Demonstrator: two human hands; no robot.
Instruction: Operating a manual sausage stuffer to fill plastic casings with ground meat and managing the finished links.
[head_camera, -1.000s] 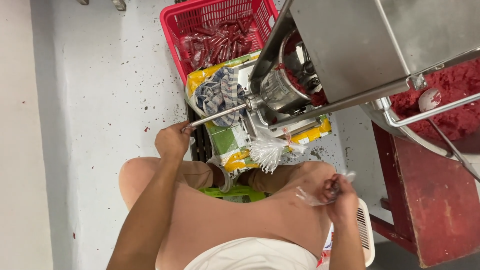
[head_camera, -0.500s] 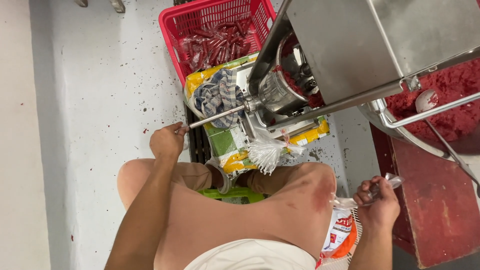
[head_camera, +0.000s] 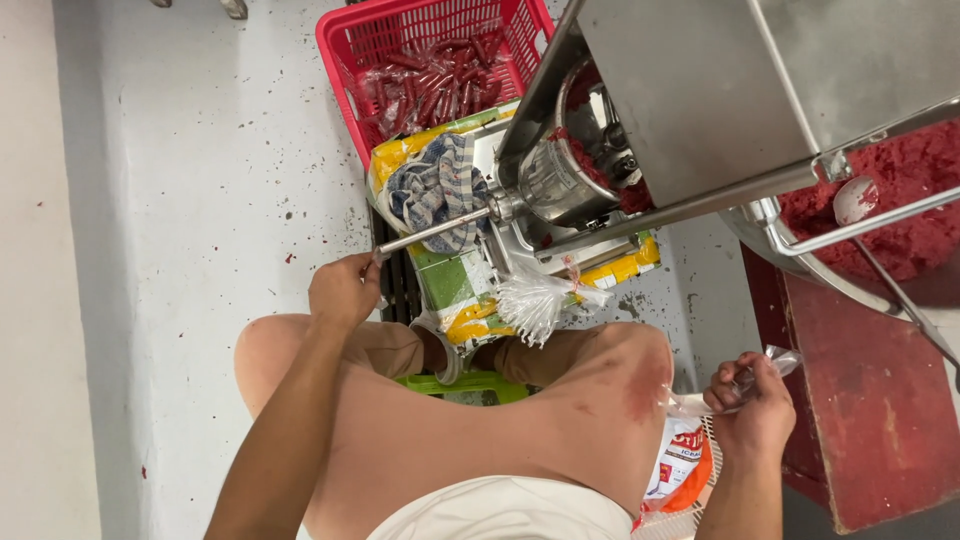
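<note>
Thin metal crank rod (head_camera: 432, 232) juts from the steel stuffing machine (head_camera: 560, 180), low over the floor; left hand (head_camera: 343, 290) is closed on its end for leverage. Right hand (head_camera: 752, 405) pinches a clear plastic casing (head_camera: 775, 362) beside the knee. Red plastic basket (head_camera: 350, 70) of sausages sits beyond.

Machine housing (head_camera: 700, 90): brushed matt metal. Crank rod (head_camera: 430, 232): shiny metal. Basket (head_camera: 350, 60): glossy red plastic lattice. Striped rag (head_camera: 435, 190): soft cloth. Small bag (head_camera: 740, 385): thin clear plastic. Floor (head_camera: 200, 180): rough, speckled.
</note>
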